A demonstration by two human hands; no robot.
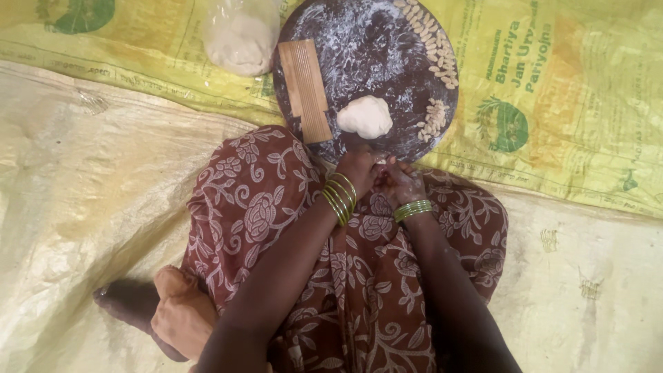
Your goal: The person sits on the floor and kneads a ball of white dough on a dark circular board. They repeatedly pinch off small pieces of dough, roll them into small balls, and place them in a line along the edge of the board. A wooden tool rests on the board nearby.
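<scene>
Both hands meet at the near rim of the round, dark, flour-dusted board (373, 48), the left hand (359, 169) and right hand (400, 181) pinching fingertips together, seemingly on a tiny bit of dough, though I cannot tell. Just beyond the fingertips sits the white dough lump (364, 116); left of it, the ridged wooden comb (305, 90), within reach.

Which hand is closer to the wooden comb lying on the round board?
The left hand. It sits just below the comb's lower end, at the board's near edge. The right hand is farther off, to the right, below the white dough lump.
</scene>
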